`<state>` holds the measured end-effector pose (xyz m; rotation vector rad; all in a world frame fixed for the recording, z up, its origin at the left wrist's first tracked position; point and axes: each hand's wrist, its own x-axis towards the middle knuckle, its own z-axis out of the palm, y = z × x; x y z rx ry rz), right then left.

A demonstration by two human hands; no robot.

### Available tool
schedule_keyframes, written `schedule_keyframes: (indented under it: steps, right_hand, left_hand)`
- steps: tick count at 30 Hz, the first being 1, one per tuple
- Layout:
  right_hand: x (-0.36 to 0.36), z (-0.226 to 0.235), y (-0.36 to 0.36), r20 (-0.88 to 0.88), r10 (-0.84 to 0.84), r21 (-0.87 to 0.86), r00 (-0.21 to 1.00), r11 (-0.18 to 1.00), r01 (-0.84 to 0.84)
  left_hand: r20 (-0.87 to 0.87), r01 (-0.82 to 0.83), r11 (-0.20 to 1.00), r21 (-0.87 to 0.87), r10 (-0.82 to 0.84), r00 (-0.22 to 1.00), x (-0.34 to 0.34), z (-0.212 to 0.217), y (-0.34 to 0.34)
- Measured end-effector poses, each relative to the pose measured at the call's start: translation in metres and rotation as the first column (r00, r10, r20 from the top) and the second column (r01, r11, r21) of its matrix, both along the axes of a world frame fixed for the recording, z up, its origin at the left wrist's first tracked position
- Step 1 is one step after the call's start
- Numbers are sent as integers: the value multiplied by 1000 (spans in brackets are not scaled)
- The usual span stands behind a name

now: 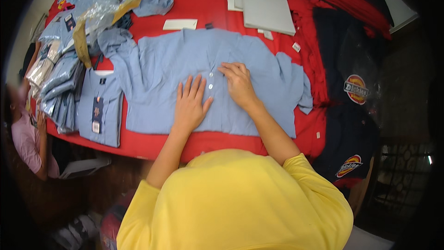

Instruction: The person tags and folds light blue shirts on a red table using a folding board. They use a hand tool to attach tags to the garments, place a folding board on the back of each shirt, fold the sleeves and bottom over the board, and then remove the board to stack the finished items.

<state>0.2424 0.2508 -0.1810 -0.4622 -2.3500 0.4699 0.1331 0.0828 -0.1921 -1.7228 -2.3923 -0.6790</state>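
A light blue short-sleeved shirt (162,83) lies spread on the red-covered table in front of me, its white buttons (211,80) running down the middle. My left hand (190,101) rests flat on the cloth just left of the buttons, fingers spread. On the other side, my right hand (238,84) is closed, its bent fingers pinched together at the shirt's front beside the upper button. Whatever small fold of cloth lies between those fingertips is mostly hidden.
At the left sit a folded blue shirt with a dark tag (98,111) and a pile of plastic-wrapped garments (62,81). White boards (267,8) and a white card (180,24) lie at the back. Dark garments with oval badges (344,125) cover the right side. Another person (30,141) is at far left.
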Motion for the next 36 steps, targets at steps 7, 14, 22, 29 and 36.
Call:
schedule_keyframes:
  steps: [7,14,22,29,36]
  right_hand:
    - [-45,25,144,-8,-331,99,944,939,330]
    - [-76,2,183,365,-431,213,825,901,377]
    - [-4,32,297,386,-748,-98,541,550,830]
    - [-21,62,317,668,-565,-211,485,481,851]
    - [-14,85,353,-37,-380,-702,924,669,246]
  left_hand:
    - [32,5,997,-82,-2,999,9,13,3]
    - [64,-14,994,-105,21,998,8,17,2]
    - [59,6,996,-91,-1,998,8,16,7]
    - [61,-44,994,-98,50,997,5,16,-5]
    - [89,-18,998,-64,23,996,7,16,0]
